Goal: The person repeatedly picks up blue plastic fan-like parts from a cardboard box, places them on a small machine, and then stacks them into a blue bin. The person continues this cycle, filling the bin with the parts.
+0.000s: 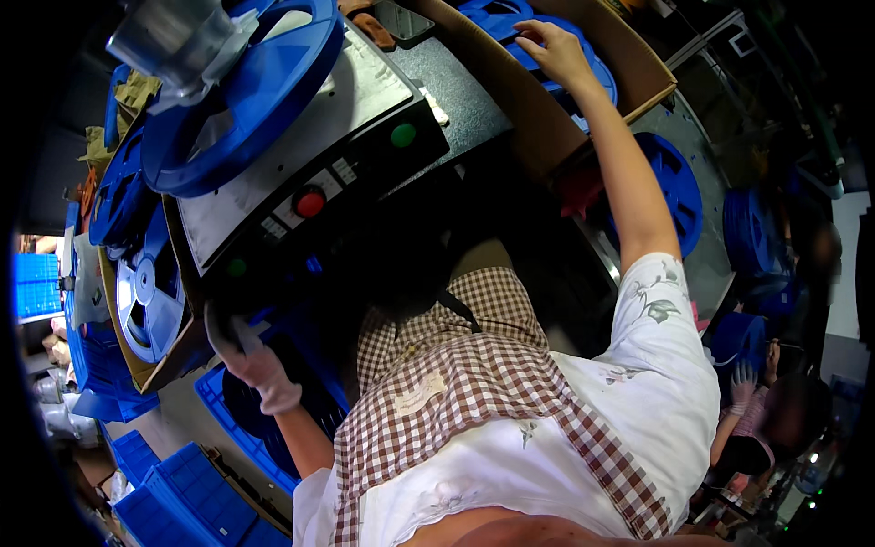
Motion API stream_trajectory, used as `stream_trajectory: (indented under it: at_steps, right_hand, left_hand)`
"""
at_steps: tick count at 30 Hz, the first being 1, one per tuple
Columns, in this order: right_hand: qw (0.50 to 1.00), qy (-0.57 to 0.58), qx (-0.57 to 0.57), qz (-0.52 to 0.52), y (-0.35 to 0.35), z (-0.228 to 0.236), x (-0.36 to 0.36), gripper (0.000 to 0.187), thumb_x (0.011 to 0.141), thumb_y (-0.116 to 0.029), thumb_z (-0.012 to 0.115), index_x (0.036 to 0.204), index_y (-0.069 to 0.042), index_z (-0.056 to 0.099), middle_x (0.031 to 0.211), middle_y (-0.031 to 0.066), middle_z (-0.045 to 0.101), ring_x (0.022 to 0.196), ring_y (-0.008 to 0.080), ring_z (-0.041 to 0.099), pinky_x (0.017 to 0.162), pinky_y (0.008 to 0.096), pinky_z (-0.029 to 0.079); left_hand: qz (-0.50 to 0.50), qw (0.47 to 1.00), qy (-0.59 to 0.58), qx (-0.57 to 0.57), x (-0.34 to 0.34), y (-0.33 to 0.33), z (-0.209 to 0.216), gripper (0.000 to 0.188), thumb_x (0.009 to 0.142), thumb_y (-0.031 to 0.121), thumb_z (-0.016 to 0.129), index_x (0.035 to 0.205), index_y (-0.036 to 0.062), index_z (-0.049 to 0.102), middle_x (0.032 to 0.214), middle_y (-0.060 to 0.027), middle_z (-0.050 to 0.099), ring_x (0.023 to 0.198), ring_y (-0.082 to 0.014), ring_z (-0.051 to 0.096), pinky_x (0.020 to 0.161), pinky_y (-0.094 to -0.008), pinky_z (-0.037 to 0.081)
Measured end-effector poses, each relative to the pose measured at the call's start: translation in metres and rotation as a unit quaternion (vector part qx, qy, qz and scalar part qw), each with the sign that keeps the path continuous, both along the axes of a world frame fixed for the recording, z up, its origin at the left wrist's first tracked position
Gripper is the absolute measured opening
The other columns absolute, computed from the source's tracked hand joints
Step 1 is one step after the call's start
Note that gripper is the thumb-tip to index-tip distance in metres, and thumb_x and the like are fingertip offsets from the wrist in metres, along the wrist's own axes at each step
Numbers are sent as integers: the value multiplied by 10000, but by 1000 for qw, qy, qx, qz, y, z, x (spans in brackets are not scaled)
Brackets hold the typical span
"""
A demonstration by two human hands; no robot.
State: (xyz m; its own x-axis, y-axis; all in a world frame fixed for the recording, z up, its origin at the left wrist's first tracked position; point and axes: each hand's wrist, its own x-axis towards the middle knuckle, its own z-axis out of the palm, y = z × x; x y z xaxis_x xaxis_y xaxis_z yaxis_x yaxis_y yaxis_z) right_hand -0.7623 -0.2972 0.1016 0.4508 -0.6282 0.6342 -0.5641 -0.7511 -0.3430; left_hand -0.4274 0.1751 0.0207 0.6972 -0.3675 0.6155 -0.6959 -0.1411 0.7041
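My right hand (554, 56), bare, is raised at the far right above an open cardboard box (629, 55) of blue plastic reels (592, 68). Its fingers are loosely bent and apart, with nothing seen between them. Low on the left, my left hand (248, 363) wears a pale glove with dark fingers. Its thumb and fingers look apart in the shadow beside the machine's front edge, holding nothing I can see. A blue reel (314, 68) sits tilted over the pale machine top (365, 87), beneath a metal cylinder (173, 41).
Red (310, 202) and green (403, 136) buttons are on the machine's front. At left, another cardboard box (173, 365) holds a reel (150, 301). Blue crates (196, 492) stand at lower left. A co-worker's gloved hand (744, 383) touches blue reels at far right.
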Motion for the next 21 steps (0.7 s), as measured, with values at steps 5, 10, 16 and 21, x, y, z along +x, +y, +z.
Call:
stream_trajectory:
  at_steps: [5,10,16,21]
  right_hand:
    - [897,403,37,-177,-76,-47,-35,502,826,-126,545,1321,-136,460,1307,133,491,1232,333,434,1002,477,386]
    - [849,479,55,-216,-71,-61,-35,435,810,-130,547,1243,-166,531,1233,116,562,1204,311,462,976,523,364]
    - [907,368,-130,-158,-46,-8,-105,339,759,-117,615,1068,-247,667,926,35,657,952,252,580,793,387,484]
    - [923,193,-314,-109,94,46,-140,501,693,11,623,1092,-283,695,704,6,510,748,204,507,796,346,498]
  left_hand:
    - [-78,996,-21,46,-25,18,-10,350,901,-53,473,1230,41,547,1239,-121,565,1112,-217,556,953,-306,448]
    - [-139,987,23,82,-65,6,9,272,920,-20,486,1166,38,587,1204,-110,586,1104,-211,554,969,-311,428]
    - [-292,934,158,130,-99,-30,28,252,915,-7,492,1142,20,600,1110,-89,629,1025,-181,589,913,-290,449]
    - [-516,780,331,124,-140,-90,48,539,913,261,542,1355,1,377,1219,-186,554,1129,-236,531,972,-339,412]
